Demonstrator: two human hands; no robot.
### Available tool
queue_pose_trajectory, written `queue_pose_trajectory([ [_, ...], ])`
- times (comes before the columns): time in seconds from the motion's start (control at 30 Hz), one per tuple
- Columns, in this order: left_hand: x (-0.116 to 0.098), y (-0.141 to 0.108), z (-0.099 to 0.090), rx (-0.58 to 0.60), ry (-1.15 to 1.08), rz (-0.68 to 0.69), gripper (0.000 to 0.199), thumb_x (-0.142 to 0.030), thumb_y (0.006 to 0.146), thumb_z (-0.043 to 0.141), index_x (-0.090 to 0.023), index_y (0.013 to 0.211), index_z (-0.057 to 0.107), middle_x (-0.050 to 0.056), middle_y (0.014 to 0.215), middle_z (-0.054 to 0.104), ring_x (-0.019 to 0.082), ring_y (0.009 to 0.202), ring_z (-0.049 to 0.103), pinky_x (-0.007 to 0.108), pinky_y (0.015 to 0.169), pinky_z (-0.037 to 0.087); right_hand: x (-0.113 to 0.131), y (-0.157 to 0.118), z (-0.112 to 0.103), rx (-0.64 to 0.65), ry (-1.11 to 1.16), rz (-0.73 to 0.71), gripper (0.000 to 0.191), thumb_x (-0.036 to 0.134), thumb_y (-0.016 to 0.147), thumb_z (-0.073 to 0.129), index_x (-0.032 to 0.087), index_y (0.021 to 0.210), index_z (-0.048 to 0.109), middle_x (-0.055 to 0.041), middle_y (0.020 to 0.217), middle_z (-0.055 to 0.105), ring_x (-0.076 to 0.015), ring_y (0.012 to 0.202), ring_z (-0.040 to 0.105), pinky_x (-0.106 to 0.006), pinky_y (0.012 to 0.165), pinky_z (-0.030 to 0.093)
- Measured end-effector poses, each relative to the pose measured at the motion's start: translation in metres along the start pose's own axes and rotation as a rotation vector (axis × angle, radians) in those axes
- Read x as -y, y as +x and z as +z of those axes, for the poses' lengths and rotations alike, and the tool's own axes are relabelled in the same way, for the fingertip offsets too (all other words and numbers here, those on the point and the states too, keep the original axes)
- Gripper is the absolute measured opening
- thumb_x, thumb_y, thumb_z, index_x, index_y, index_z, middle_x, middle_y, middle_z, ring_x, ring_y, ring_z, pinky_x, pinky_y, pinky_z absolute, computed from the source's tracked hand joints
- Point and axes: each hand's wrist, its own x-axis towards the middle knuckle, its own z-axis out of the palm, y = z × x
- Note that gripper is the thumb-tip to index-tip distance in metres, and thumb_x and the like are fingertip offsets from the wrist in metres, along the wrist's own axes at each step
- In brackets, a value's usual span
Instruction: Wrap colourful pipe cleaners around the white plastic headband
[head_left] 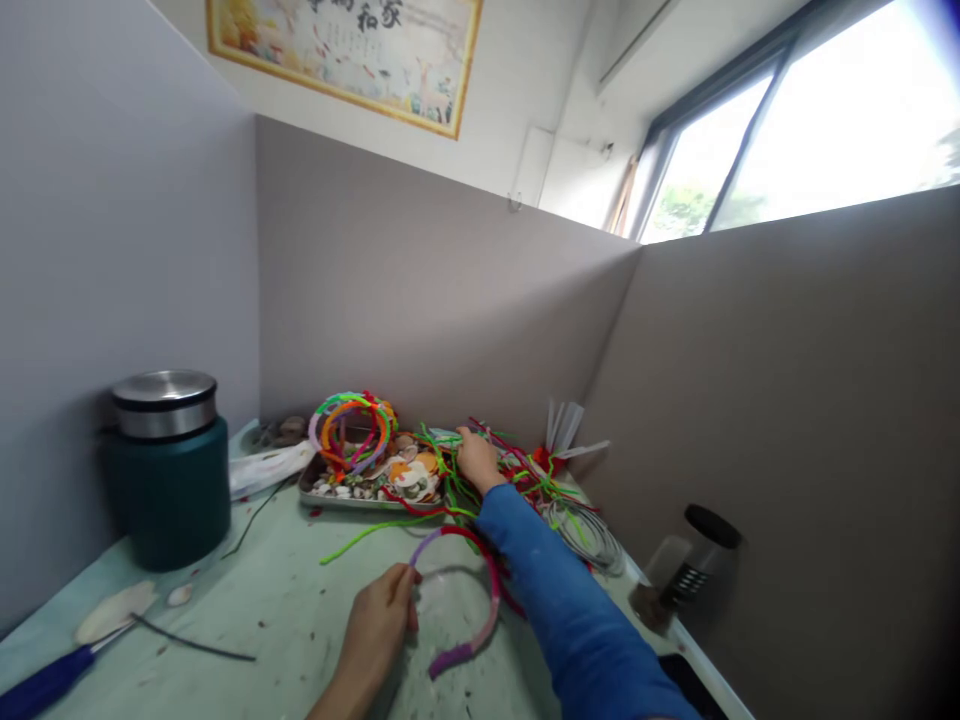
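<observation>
Pinched in my left hand [382,615] is one end of a curved wire ring [491,590], wrapped in purple, red and pink, with a gap at its lower left. My right hand [477,458], in a blue sleeve, reaches over the pile of green and red fuzzy stems [532,475]; its fingertips are among the stems, and what they hold is too small to make out. Left of it, a metal tray [360,502] bears shells, small stones and orange and white pieces. Several colourful wrapped rings [352,432] stand on the tray.
A dark green jar [169,490] stands at the left, near a blue-handled tool [52,680] and a flat shell [116,612]. Coiled grey wire [592,540] and a clear bottle with a black lid [694,560] are at the right. Grey partitions [435,300] enclose the table.
</observation>
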Motion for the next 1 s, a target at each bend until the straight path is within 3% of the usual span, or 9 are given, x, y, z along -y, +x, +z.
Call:
queue_pose_trajectory([
  [0.17,-0.001,0.000,0.000,-0.017,-0.041,0.006,0.038,-0.040,0.082,0.029,-0.018,0.076,0.059,-0.001,0.045,0.056,0.016,0.054,0.057,0.024,0.058,0.036,0.005,0.020,0.000,0.010,-0.061,0.001,0.026,0.017,0.083,0.040,0.013,0.093,0.063,-0.0177,0.089,0.066,-0.0239,0.086,0.061,-0.033,0.075,0.040],
  [0.33,0.001,0.001,-0.001,-0.014,-0.081,-0.020,0.037,-0.040,0.082,0.030,-0.018,0.078,0.059,-0.002,0.046,0.056,0.014,0.048,0.054,0.023,0.053,0.035,-0.002,0.036,-0.047,-0.078,-0.068,-0.017,0.034,0.028,0.088,0.033,0.015,0.098,0.062,-0.0139,0.095,0.065,-0.0212,0.089,0.059,-0.028,0.072,0.039],
  [0.43,0.001,0.001,-0.003,0.004,-0.099,-0.010,0.037,-0.040,0.082,0.030,-0.017,0.080,0.060,-0.002,0.046,0.055,0.013,0.043,0.051,0.022,0.050,0.034,-0.007,0.026,-0.078,-0.107,-0.049,-0.060,0.046,0.028,0.092,0.017,0.015,0.103,0.060,-0.0094,0.096,0.065,-0.0145,0.084,0.058,-0.022,0.069,0.037],
  [0.5,0.000,0.001,-0.004,0.014,-0.094,0.016,0.037,-0.041,0.081,0.032,-0.017,0.081,0.060,-0.002,0.047,0.056,0.013,0.043,0.050,0.022,0.049,0.033,-0.010,0.007,-0.091,-0.089,-0.053,-0.086,0.044,0.032,0.091,0.024,0.014,0.096,0.064,-0.0091,0.091,0.066,-0.0148,0.081,0.057,-0.022,0.067,0.036],
  [0.6,-0.001,0.000,-0.006,0.023,-0.076,0.029,0.038,-0.042,0.079,0.034,-0.016,0.078,0.062,0.000,0.050,0.059,0.014,0.045,0.051,0.022,0.049,0.033,-0.014,-0.036,-0.101,-0.009,-0.074,-0.128,0.028,0.038,0.078,0.051,0.015,0.074,0.068,-0.0082,0.076,0.067,-0.0162,0.072,0.057,-0.022,0.061,0.033],
  [0.7,-0.002,0.000,-0.007,0.025,-0.071,0.018,0.039,-0.042,0.078,0.035,-0.015,0.078,0.063,0.000,0.049,0.059,0.013,0.041,0.049,0.023,0.047,0.032,-0.015,-0.089,-0.098,0.029,-0.025,-0.179,0.028,0.036,0.082,0.047,0.017,0.076,0.067,-0.0064,0.074,0.066,-0.0147,0.067,0.055,-0.023,0.060,0.032],
  [0.77,-0.002,0.000,-0.007,0.022,-0.051,0.027,0.039,-0.042,0.077,0.036,-0.015,0.078,0.063,0.001,0.050,0.059,0.013,0.042,0.050,0.023,0.047,0.032,-0.013,-0.127,-0.088,0.007,0.050,-0.225,0.028,0.031,0.085,0.043,0.017,0.078,0.066,-0.0052,0.074,0.065,-0.0137,0.067,0.054,-0.022,0.061,0.033],
  [0.87,-0.001,0.001,-0.008,0.010,-0.042,0.050,0.040,-0.044,0.076,0.037,-0.014,0.077,0.064,0.002,0.051,0.060,0.015,0.047,0.052,0.024,0.049,0.034,-0.004,-0.178,-0.062,0.025,0.172,-0.434,0.019,0.022,0.083,0.046,0.019,0.089,0.063,-0.0039,0.083,0.064,-0.0138,0.075,0.055,-0.021,0.066,0.035],
  [1.0,0.003,0.004,-0.008,0.023,-0.093,0.064,0.041,-0.047,0.074,0.040,-0.015,0.080,0.064,0.002,0.054,0.062,0.016,0.053,0.055,0.024,0.052,0.036,0.012,-0.222,-0.029,0.018,0.215,-0.573,0.022,0.016,0.083,0.045,0.020,0.099,0.059,-0.0042,0.086,0.062,-0.0144,0.076,0.055,-0.022,0.063,0.036],
])
